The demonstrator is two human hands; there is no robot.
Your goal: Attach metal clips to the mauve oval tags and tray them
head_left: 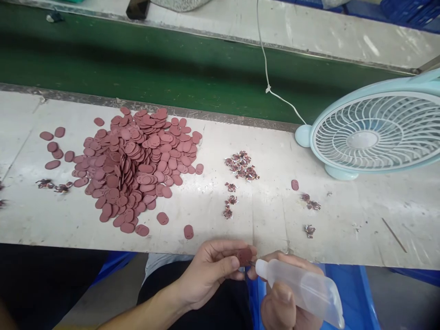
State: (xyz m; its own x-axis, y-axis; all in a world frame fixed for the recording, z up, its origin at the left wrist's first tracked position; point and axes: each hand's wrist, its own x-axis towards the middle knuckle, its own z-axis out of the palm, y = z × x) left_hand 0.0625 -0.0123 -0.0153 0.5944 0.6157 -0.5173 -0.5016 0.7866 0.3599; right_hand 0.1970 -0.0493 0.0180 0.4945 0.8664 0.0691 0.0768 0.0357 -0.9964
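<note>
My left hand (215, 270) pinches a small reddish-brown oval disc (244, 256) between thumb and fingers, just off the table's front edge. In my right hand (280, 298) is a translucent white squeeze bottle (305, 288), tilted so its thin tip meets or nearly meets the disc; contact is hard to tell. A large heap of similar discs (137, 165) lies on the table to the left. Beyond my hands sits a cluster of tiny brown-and-white figure-like pieces (242, 165), with a few more in a short column toward me.
A light blue fan (374, 133) stands at the right, its white cord (266, 68) running up to a raised shelf. A thin stick (394, 235) lies near the right front. Below the table edge is a blue crate (366, 293). A dark object (137, 8) rests on the shelf.
</note>
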